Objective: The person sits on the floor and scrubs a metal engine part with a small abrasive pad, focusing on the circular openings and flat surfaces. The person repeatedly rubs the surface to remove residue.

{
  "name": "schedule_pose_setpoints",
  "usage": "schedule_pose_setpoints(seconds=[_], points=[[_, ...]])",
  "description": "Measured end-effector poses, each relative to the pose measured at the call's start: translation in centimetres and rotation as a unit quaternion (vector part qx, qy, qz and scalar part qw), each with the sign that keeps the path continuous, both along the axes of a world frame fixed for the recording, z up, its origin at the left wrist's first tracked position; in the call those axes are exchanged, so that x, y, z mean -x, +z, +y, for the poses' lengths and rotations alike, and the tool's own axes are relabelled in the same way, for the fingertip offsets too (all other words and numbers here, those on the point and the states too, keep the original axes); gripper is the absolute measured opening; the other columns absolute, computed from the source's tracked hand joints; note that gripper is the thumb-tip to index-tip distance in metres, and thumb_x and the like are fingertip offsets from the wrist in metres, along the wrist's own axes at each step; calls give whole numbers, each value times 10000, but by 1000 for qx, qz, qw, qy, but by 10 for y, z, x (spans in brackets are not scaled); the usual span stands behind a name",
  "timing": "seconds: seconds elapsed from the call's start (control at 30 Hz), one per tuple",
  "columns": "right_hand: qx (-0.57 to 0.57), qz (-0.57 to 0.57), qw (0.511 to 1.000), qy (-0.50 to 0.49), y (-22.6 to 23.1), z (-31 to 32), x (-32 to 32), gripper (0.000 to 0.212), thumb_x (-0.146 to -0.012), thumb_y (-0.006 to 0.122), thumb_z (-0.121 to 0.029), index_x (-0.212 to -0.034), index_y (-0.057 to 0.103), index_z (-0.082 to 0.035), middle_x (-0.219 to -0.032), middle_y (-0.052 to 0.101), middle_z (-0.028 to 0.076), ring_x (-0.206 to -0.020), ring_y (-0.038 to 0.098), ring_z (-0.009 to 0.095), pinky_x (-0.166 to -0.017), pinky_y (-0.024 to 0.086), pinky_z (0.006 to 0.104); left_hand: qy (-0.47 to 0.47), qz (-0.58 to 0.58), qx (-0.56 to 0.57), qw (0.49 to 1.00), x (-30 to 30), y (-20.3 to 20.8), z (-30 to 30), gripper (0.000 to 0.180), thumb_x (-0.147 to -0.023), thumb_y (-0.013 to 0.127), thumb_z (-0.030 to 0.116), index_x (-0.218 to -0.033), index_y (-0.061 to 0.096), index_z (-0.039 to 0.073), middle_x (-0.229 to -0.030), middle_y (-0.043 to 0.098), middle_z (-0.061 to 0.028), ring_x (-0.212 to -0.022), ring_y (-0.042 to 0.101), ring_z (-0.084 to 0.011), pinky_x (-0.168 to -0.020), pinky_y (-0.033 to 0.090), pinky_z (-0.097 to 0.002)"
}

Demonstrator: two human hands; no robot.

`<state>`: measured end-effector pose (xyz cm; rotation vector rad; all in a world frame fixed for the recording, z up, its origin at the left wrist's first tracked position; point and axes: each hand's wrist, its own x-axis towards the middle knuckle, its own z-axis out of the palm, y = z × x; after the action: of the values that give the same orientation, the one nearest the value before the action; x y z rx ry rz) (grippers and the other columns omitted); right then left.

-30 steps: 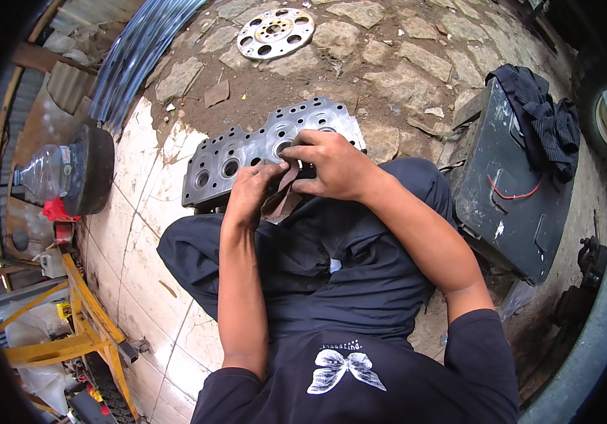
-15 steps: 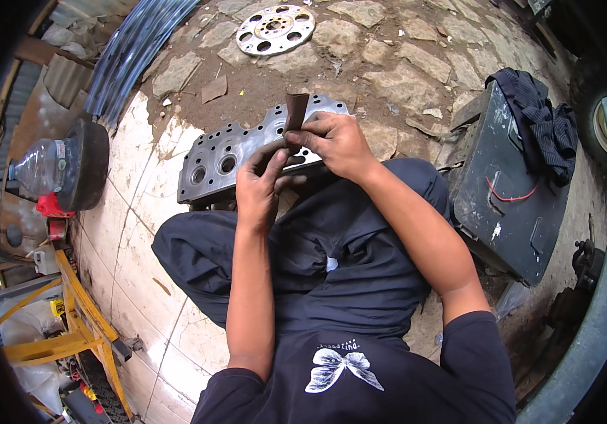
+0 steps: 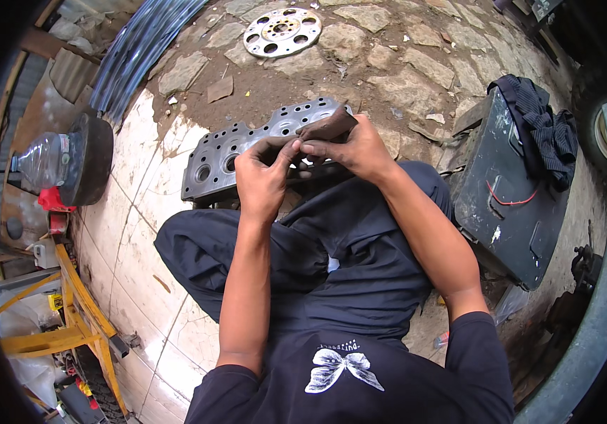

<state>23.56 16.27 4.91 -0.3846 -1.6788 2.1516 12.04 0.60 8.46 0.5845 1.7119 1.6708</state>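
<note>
A dark brown folded strip, sandpaper by its look point(image 3: 330, 126), is pinched between my two hands. My left hand point(image 3: 262, 173) holds its near end with the thumb and fingertips. Against those fingertips, my right hand point(image 3: 366, 152) grips the strip too, its fingers closed and smudged dark. Just beyond and beneath the hands lies a grey metal cylinder head point(image 3: 211, 150) with many holes and round valve openings. My hands and the strip cover part of its right side.
A round flywheel plate point(image 3: 281, 30) lies on the stony ground ahead. To the right stands a dark metal box point(image 3: 505, 212) with a striped cloth point(image 3: 547, 131) on it. On the left are a yellow metal frame point(image 3: 77, 311) and a large plastic bottle point(image 3: 42, 161).
The strip stood upright above my fingers before; now it is tilted over to the right and partly lies against my right hand. Both hands have come closer together at the fingertips.
</note>
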Motion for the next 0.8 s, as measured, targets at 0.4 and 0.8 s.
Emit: schedule_pose_setpoints(seconds=[0.4, 0.8], points=[[-125, -84, 982, -117, -4, 69, -32, 164, -890, 857, -45, -992, 785, 61, -1012, 806, 146, -852, 751, 167, -745, 615, 312, 25, 303, 87, 949, 46, -54, 21, 312, -1038, 712, 280, -1152, 795, 1, -1017, 805, -128, -910, 738, -187, -831, 548, -326], [-549, -165, 812, -106, -37, 41, 5, 169, -832, 775, -17, -996, 761, 20, -942, 721, 199, -909, 708, 429, -804, 564, 478, 58, 518, 132, 843, 48, -101, 6, 220, -965, 744, 277, -983, 792, 63, -998, 724, -114, -981, 671, -341, -869, 514, -456]])
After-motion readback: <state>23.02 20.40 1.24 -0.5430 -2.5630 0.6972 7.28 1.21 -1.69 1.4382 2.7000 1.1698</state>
